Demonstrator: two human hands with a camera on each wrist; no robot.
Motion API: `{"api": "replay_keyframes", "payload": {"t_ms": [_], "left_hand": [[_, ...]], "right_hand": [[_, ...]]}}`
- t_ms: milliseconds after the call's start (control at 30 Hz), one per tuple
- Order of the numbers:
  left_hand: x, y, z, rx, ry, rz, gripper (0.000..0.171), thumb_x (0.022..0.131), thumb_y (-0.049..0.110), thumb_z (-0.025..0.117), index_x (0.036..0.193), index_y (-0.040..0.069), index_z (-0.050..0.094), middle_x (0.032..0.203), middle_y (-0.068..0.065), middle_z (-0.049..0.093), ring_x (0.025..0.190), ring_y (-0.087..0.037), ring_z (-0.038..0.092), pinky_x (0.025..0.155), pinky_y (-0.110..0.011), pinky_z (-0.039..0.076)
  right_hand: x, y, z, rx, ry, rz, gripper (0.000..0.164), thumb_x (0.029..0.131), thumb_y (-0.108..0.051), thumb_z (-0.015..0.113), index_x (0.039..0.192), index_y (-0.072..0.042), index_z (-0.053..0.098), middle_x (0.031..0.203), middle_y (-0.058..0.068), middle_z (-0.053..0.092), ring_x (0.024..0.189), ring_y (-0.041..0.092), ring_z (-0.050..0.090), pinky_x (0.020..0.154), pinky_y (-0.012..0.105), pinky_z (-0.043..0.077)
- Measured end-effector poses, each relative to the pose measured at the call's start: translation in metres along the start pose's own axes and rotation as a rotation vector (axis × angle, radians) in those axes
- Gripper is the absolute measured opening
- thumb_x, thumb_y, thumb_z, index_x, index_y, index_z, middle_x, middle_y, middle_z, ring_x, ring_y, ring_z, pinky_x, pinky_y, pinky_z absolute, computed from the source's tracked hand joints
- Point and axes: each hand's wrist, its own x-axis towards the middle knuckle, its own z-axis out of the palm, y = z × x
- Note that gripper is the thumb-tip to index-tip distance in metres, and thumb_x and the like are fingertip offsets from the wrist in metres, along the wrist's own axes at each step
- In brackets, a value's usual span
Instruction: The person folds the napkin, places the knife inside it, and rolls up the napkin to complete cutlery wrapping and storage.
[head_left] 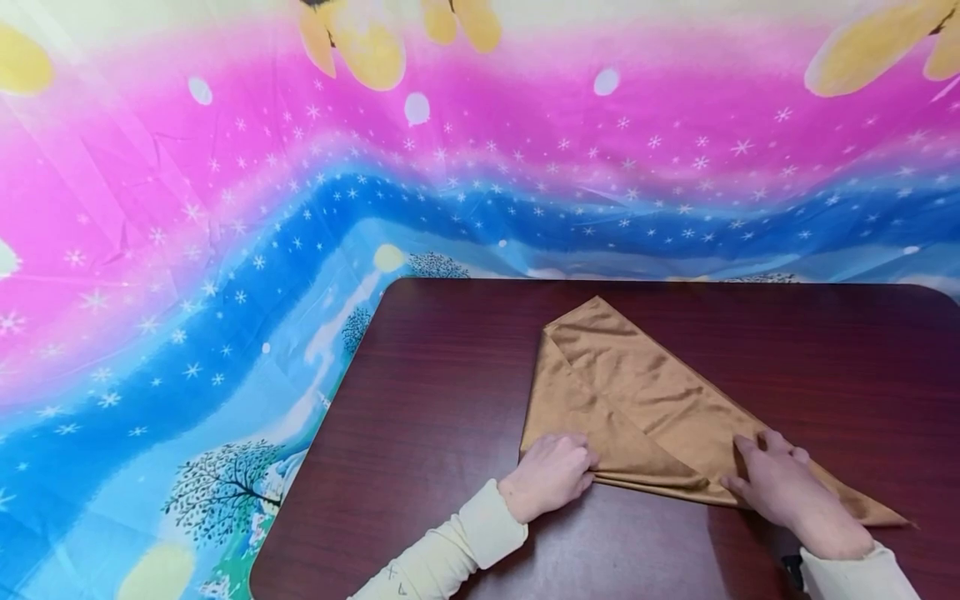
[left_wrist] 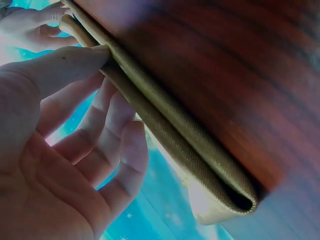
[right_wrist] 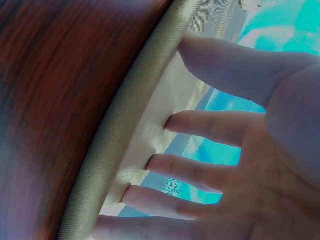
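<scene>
A golden-brown satiny cloth [head_left: 622,392] lies folded on the dark table, tapering to a point at its right end. At its near left edge my left hand [head_left: 551,473] pinches the layers. In the left wrist view the thumb is tucked into the folded edge [left_wrist: 165,130], with the fingers on the cloth's upper side. My right hand [head_left: 787,487] rests on the cloth toward its right end. Its fingers [right_wrist: 200,125] are spread and fairly straight in the right wrist view, the tips pressing the fabric just past the rolled near edge.
The reddish-brown wooden table [head_left: 420,375] has rounded corners. Behind it and along its left side hangs a pink and blue backdrop [head_left: 480,158] printed with snowflakes, trees and yellow shapes. Light sleeves [head_left: 487,525] cover both forearms.
</scene>
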Motion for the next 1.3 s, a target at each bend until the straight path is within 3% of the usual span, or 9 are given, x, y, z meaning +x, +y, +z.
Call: {"api": "replay_keyframes", "payload": {"t_ms": [367,600,800,967,1300], "left_hand": [[0.000,-0.001,0.000,0.003,-0.004,0.015,0.022,0.080,0.027,0.074,0.065,0.025,0.058,0.072,0.012,0.058,0.068,-0.006,0.060,0.057,-0.022,0.045],[-0.003,-0.006,-0.003,-0.035,-0.013,-0.013,0.015,0.083,0.033,0.072,0.073,0.024,0.064,0.073,0.011,0.053,0.065,-0.004,0.054,0.057,-0.020,0.043],[-0.009,-0.013,-0.005,-0.017,0.032,-0.048,0.012,0.085,0.033,0.069,0.078,0.023,0.067,0.077,0.010,0.054,0.072,-0.007,0.054,0.062,-0.022,0.045],[-0.017,-0.015,-0.003,0.009,0.082,-0.023,0.012,0.087,0.032,0.067,0.082,0.021,0.068,0.083,0.008,0.057,0.078,-0.008,0.055,0.068,-0.021,0.048],[-0.029,-0.014,-0.001,0.079,-0.068,0.018,0.034,0.089,0.041,0.065,0.118,0.025,0.064,0.117,0.002,0.059,0.106,-0.013,0.060,0.082,-0.027,0.052]], "right_hand": [[-0.001,-0.001,-0.001,0.007,-0.015,-0.002,0.069,0.087,-0.033,0.068,0.129,0.016,0.044,0.124,0.048,0.032,0.099,0.070,0.035,0.082,0.066,0.037],[-0.003,0.003,-0.001,-0.001,-0.041,0.036,0.077,0.088,-0.049,0.062,0.135,0.009,0.042,0.131,0.043,0.029,0.107,0.069,0.032,0.079,0.069,0.039],[-0.002,0.004,-0.002,0.000,-0.092,0.059,0.083,0.089,-0.057,0.058,0.138,0.007,0.040,0.136,0.041,0.025,0.111,0.067,0.029,0.077,0.069,0.039],[-0.003,0.003,-0.002,0.001,-0.083,0.065,0.083,0.088,-0.056,0.059,0.139,0.006,0.040,0.137,0.040,0.024,0.112,0.066,0.029,0.076,0.070,0.039],[-0.004,0.004,-0.001,-0.041,-0.029,0.032,0.080,0.087,-0.054,0.062,0.135,0.008,0.045,0.132,0.041,0.032,0.106,0.067,0.035,0.079,0.067,0.039]]}}
